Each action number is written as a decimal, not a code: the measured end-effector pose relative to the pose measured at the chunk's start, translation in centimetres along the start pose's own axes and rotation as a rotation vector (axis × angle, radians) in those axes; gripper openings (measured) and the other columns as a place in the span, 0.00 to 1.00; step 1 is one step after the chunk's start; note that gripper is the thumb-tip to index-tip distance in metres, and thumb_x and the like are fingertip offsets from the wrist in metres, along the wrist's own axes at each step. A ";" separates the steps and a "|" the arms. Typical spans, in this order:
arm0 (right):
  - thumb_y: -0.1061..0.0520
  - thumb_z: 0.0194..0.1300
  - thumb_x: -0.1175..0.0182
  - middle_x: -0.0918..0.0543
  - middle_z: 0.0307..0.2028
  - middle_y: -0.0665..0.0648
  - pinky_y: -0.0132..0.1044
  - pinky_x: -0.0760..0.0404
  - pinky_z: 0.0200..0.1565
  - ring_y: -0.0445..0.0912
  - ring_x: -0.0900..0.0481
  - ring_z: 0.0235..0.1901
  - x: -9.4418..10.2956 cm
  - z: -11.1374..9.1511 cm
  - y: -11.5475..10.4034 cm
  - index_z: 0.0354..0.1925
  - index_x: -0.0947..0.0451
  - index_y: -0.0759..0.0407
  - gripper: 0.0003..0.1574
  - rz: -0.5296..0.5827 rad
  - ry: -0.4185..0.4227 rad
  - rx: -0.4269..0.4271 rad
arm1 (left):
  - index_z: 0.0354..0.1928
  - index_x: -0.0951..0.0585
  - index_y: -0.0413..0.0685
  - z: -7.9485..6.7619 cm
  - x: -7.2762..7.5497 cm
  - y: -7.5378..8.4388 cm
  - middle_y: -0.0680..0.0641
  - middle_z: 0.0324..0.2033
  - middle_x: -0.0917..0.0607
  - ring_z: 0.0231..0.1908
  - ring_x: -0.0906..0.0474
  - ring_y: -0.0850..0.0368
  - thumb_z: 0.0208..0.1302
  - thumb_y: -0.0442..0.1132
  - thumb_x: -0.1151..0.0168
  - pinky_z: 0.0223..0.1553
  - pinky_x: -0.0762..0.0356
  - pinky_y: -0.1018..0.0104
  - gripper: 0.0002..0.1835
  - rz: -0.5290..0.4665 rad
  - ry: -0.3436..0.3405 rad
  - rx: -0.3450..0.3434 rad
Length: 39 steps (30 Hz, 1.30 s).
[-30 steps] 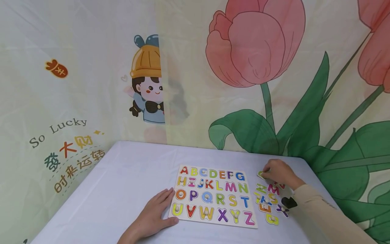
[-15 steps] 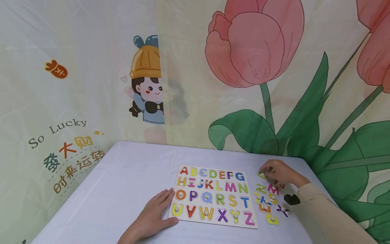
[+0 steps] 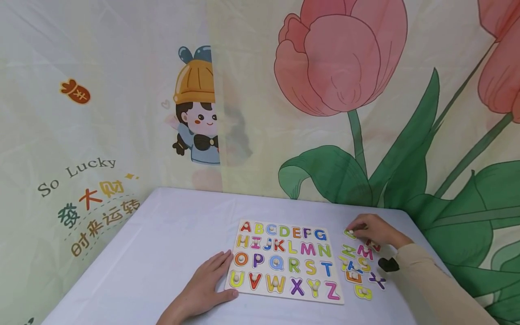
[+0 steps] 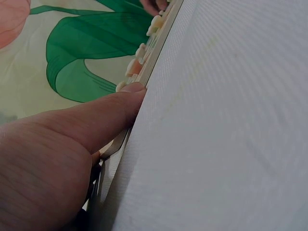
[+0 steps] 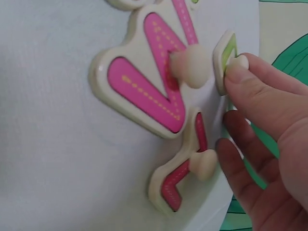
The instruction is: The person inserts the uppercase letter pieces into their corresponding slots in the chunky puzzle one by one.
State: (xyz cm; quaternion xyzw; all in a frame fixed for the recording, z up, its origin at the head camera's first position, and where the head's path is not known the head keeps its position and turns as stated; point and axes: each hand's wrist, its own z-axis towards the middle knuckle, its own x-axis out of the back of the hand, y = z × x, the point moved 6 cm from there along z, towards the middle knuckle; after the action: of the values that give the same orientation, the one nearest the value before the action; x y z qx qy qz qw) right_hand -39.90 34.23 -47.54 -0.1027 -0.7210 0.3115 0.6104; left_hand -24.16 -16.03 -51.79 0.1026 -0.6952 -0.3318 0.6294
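Observation:
My right hand point(image 3: 375, 229) pinches the pale knob of a green letter piece point(image 5: 230, 49) between thumb and fingertips, at the table's far right. Its other fingers bend loosely below. The piece stands tilted in the right wrist view, and its letter is partly covered. Close by lie a pink M piece point(image 5: 144, 94) and a red letter piece point(image 5: 172, 191), each with a round knob. My left hand point(image 3: 205, 284) rests beside the alphabet board point(image 3: 284, 299), fingers straight along its left edge. In the left wrist view the thumb point(image 4: 108, 115) touches the board's edge.
Several loose letter pieces lie right of the board, among them an orange E point(image 3: 353, 276), a purple piece point(image 3: 378, 280) and a yellow piece point(image 3: 363, 292). Some board letters bear knobs; others look flat. A printed curtain point(image 3: 252, 90) hangs behind the white table point(image 3: 183, 225).
My right hand has turned a little and its wrist has shifted slightly right, while the fingers stay at the green letter piece. My left hand and the board have not moved.

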 end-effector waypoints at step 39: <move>0.56 0.66 0.25 0.12 0.45 0.54 0.49 0.12 0.51 0.52 0.15 0.49 -9.9 3.8 -15.7 0.41 0.07 0.54 0.05 0.128 0.310 -0.013 | 0.82 0.35 0.47 -0.2 0.2 0.1 0.49 0.82 0.37 0.82 0.47 0.41 0.60 0.68 0.28 0.77 0.46 0.31 0.55 -0.004 0.022 -0.052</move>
State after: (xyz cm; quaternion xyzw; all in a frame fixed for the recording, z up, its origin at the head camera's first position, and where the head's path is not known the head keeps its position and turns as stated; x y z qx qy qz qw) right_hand -37.52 15.50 -46.85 -0.1993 -0.6122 0.3255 0.6925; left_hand -23.94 -16.11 -51.55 0.0914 -0.6791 -0.3497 0.6389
